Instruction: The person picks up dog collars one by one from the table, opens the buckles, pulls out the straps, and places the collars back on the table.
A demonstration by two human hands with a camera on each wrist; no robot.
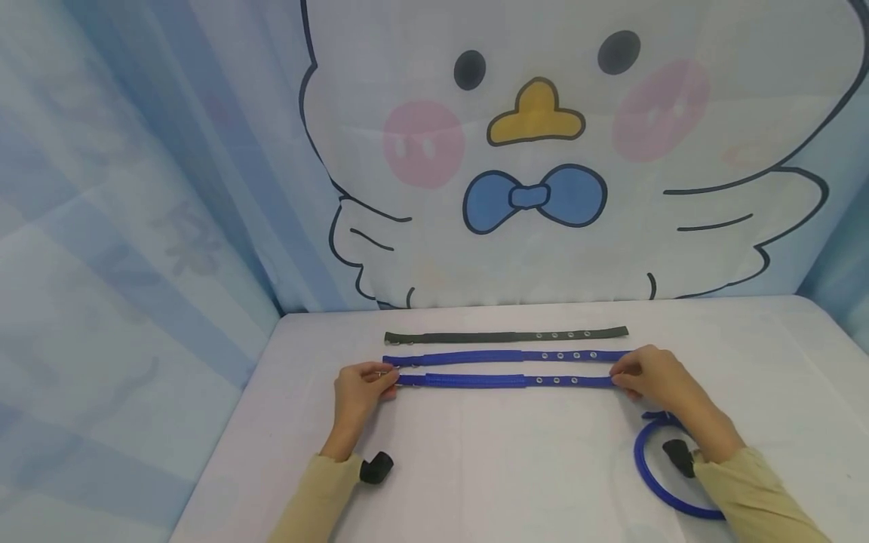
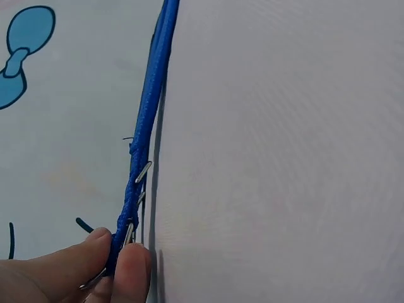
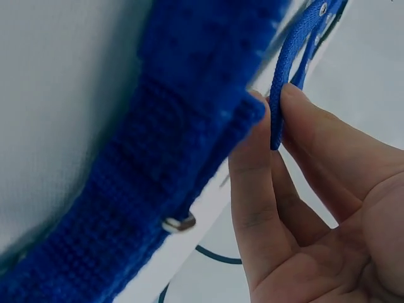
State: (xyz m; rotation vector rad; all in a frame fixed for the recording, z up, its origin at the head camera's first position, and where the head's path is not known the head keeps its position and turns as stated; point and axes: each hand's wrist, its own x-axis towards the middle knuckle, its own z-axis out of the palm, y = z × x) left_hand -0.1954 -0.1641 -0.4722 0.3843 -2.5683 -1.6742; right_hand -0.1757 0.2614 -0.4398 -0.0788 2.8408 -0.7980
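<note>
A blue collar (image 1: 475, 381) with metal eyelets is stretched straight between both hands. My left hand (image 1: 363, 392) pinches its buckle end, and metal hardware shows beside the fingers in the left wrist view. At the other end, my right hand (image 1: 655, 377) pinches the eyelet tip between thumb and fingers, seen also in the right wrist view. Just behind it lies a second blue collar (image 1: 468, 357), its right tip partly covered by the right hand. Farther back, a dark green collar (image 1: 468, 338) lies parallel to the two blue ones.
A coiled blue collar (image 1: 641, 456) lies at the right under my right forearm; it looms large in the right wrist view. The white table (image 1: 516, 467) meets a curtain with a cartoon print (image 1: 536, 264) along its back edge. Black wrist cameras (image 1: 376, 468) sit by the sleeves.
</note>
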